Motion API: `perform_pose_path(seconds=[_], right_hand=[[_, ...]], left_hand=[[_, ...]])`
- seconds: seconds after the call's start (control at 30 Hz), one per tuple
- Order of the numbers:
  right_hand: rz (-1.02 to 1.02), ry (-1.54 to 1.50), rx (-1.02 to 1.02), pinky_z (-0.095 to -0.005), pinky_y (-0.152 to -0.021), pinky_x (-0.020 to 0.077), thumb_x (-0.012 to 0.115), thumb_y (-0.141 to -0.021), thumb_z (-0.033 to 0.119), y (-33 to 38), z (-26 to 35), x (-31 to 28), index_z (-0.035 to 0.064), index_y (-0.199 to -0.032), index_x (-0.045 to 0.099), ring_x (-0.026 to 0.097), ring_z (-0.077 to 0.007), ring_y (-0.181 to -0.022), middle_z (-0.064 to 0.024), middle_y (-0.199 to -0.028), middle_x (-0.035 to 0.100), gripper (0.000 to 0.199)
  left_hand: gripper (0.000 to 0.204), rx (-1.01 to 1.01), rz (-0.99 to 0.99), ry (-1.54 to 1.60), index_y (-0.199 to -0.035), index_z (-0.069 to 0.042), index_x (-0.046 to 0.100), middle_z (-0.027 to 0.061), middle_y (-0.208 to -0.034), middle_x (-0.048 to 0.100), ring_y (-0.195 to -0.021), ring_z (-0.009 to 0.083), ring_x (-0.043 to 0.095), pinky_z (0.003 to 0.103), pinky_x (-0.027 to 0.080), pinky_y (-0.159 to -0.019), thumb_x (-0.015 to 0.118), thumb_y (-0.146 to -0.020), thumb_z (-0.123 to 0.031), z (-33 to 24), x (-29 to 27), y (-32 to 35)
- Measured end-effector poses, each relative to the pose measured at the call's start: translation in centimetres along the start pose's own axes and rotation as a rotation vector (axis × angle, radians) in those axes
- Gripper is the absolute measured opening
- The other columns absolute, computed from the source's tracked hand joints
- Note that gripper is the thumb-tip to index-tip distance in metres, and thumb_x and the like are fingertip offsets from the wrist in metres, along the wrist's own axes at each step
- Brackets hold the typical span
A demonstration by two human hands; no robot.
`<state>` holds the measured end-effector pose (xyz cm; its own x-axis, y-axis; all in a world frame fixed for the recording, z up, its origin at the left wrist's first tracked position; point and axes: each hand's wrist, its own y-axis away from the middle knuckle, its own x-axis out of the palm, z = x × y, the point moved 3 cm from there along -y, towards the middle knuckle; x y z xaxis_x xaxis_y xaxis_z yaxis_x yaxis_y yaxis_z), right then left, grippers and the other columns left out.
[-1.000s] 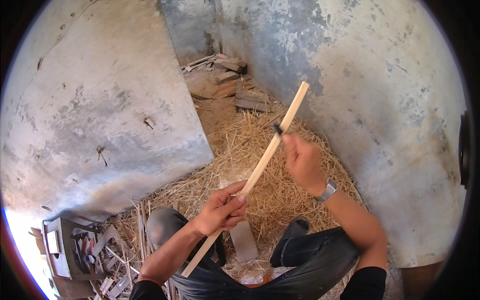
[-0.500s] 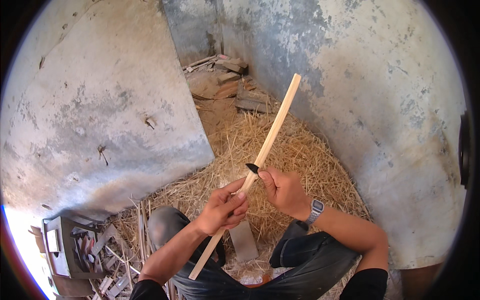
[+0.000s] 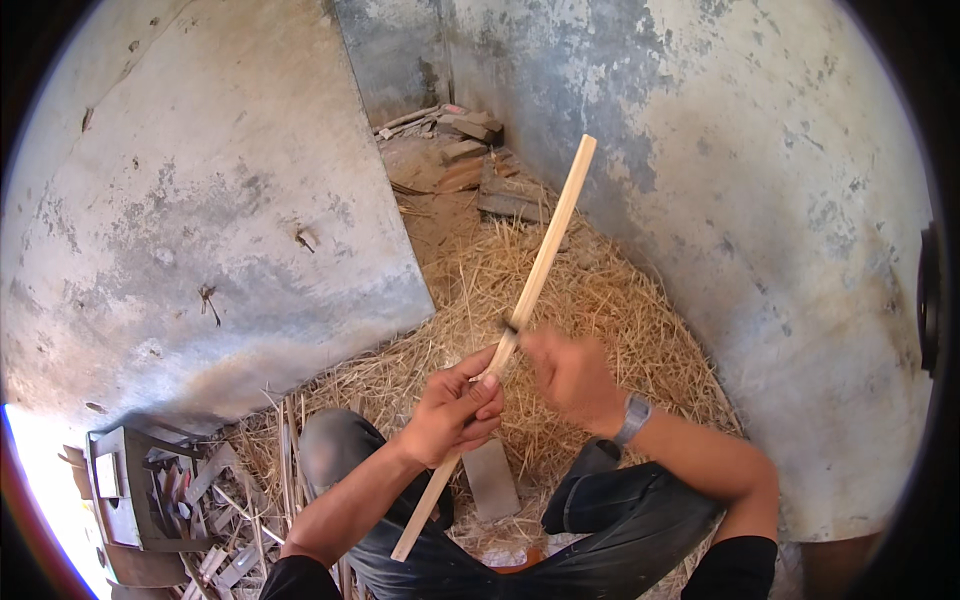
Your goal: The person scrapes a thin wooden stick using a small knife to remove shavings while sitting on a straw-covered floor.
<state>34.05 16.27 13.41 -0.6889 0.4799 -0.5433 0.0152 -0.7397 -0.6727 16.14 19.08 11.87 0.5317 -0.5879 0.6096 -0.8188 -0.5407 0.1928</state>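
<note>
- Head view: pale stick [image 3: 547, 250] slants across the middle of the frame, its far end above centre in front of the wall [image 3: 760, 230], its near end at lower centre-left over my trousers [image 3: 640, 515].
- My left hand [image 3: 450, 418] is clamped round the stick below its middle, thumb along the top; a firm hold there should stop the wood twisting.
- My right hand [image 3: 575, 380], blurred right of centre, looks closed on a small dark blade [image 3: 511, 327]; the exact finger placement I cannot tell.
- That blade crosses the stick just above my left thumb, so the 2 hands are near each other but apart.
- For a clean stroke, I'd hold the edge at 1 shallow angle with even pressure, so it skims rather than digs into the grain.
- I'd end each pull well short of my thumb, which looks the likeliest thing to get nicked.
</note>
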Motion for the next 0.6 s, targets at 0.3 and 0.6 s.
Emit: perform_pose_path(seconds=[0.3,0.6], right_hand=[[0.16,-0.001,0.127,-0.0416,-0.041,0.0396,0.056,-0.104,0.027,0.4,0.5,0.7,0.0031,-0.096,0.067,0.056,-0.0346,-0.045,-0.0175,-0.055,0.054,0.028],[0.12,-0.092,0.055,-0.0451,-0.046,0.044,0.056,-0.102,0.02,-0.2,0.0,0.6,0.0025,-0.096,0.066,0.058,-0.0384,-0.049,-0.0193,-0.061,0.058,0.021]], left_hand=[[0.047,0.029,-0.006,-0.101,-0.155,-0.018,0.036,-0.0004,-0.072,0.041,-0.045,0.0042,0.033,0.02,0.026,-0.039,0.046,-0.109,-0.022,0.6,-1.0,-0.1],[0.049,0.043,0.015,0.003,-0.156,-0.018,0.035,0.0001,-0.075,0.045,-0.047,0.0047,0.036,0.02,0.03,-0.041,0.048,-0.109,-0.021,0.4,-1.1,0.1]])
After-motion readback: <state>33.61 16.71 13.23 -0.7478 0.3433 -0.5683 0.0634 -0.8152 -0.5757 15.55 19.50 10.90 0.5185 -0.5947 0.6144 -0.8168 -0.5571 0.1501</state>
